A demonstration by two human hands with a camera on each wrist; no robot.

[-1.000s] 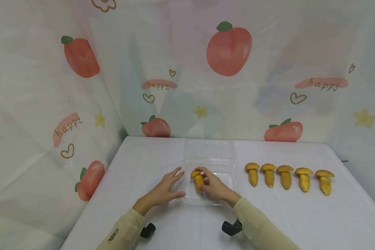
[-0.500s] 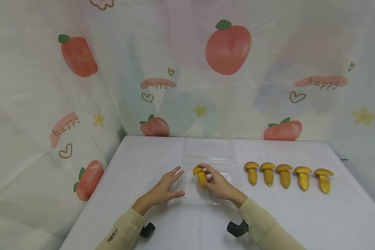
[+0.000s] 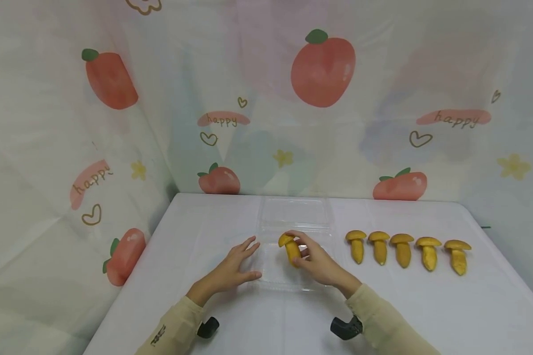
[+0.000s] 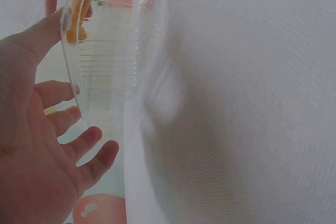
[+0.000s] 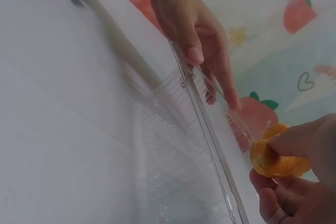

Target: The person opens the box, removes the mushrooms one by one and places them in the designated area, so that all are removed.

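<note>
My right hand (image 3: 320,264) grips a yellow mushroom (image 3: 292,251) by its stem, fingers behind and thumb in front, its cap tipped up and to the left. The mushroom is over the base of a clear plastic clamshell box (image 3: 273,286). In the right wrist view the stem's end (image 5: 262,158) shows between thumb and fingers, beside the box's rim. My left hand (image 3: 228,271) is at the box's left side with its fingers spread and holding nothing. In the left wrist view its fingertips (image 4: 73,90) overlap the rim of the box (image 4: 107,72).
To the right, several more yellow mushrooms (image 3: 403,251) lie in a row on the white-covered table (image 3: 408,315), caps toward the back. The box's lid (image 3: 295,213) lies folded back toward the printed curtain (image 3: 257,74). Dark wrist-worn pieces (image 3: 346,328) show below each forearm.
My right hand has moved to the right with the mushroom in its grip, slightly away from my left hand. The left hand keeps its place, fingers spread. The row of mushrooms is unchanged.
</note>
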